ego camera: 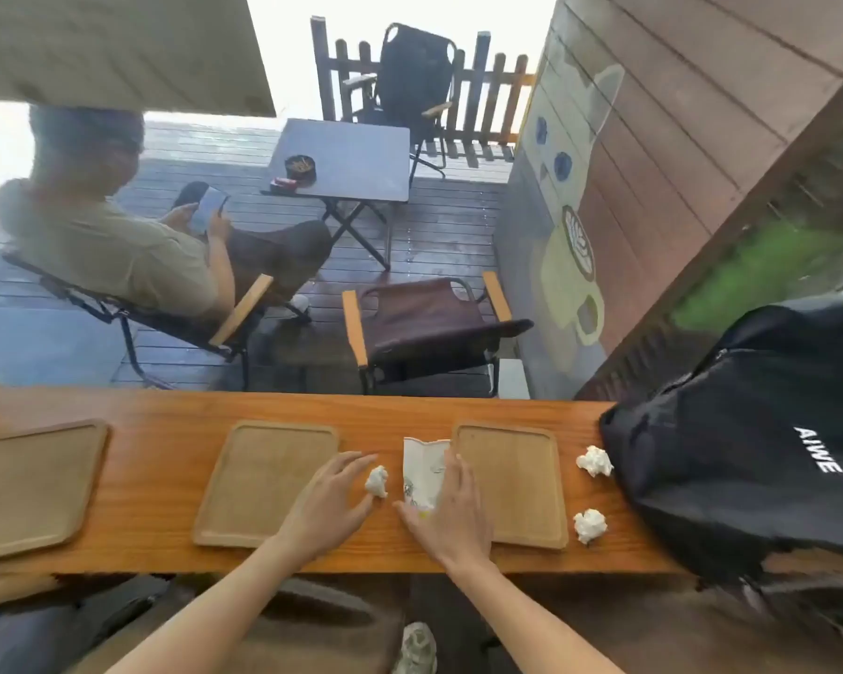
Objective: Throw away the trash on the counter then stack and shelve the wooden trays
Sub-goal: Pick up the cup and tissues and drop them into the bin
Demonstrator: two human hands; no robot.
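Both forearms reach in from the near edge, and the right hand (446, 508) lies flat, fingers spread, on a printed paper wrapper (422, 471) — pinning it, I judge, so it can be gathered — while the left hand (329, 498) is open wide and empty, its fingertips just beside a crumpled white wad (377, 481) as if to scoop it. Outward, three wooden trays (264, 484) (519, 484) (30, 484) lie apart and unstacked on the worktop (166, 411) — two more wads (594, 460) (590, 525) sit right of the right-hand tray, near a black backpack (750, 430).
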